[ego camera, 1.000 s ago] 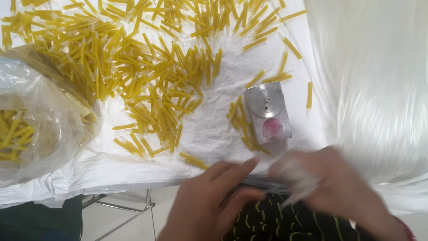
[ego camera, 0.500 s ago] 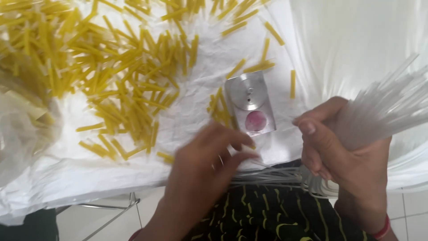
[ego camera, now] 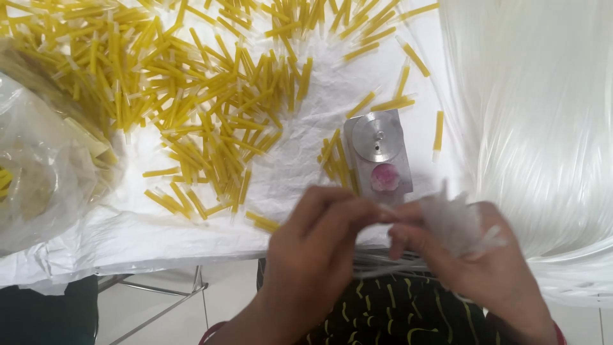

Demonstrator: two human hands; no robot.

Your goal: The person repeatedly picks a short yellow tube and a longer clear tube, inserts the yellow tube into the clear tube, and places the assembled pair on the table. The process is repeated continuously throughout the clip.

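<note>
- A table covered in crinkled white sheeting (ego camera: pixel 300 115) fills my view, and its near edge runs just above my lap.
- My hands blur. My right hand (ego camera: pixel 472 262) is closed around a bunch of clear thin strands (ego camera: pixel 456 220); I can't make out how many.
- My left hand (ego camera: pixel 319 243) pinches narrow at the bunch's tip, touching my right fingers.
- More strands trail below my hands, partly hidden.
- A small metal block with a round disc and pink spot (ego camera: pixel 378 153) sits just beyond my fingertips.
- Yellow tube pieces (ego camera: pixel 191 108) lie scattered across the sheet, cut off at the top.
- A clear plastic bag (ego camera: pixel 38 172) sits at the left edge; a large sheaf of clear strands (ego camera: pixel 536 115) fills the right.
- Bare sheet lies between block and sheaf.
</note>
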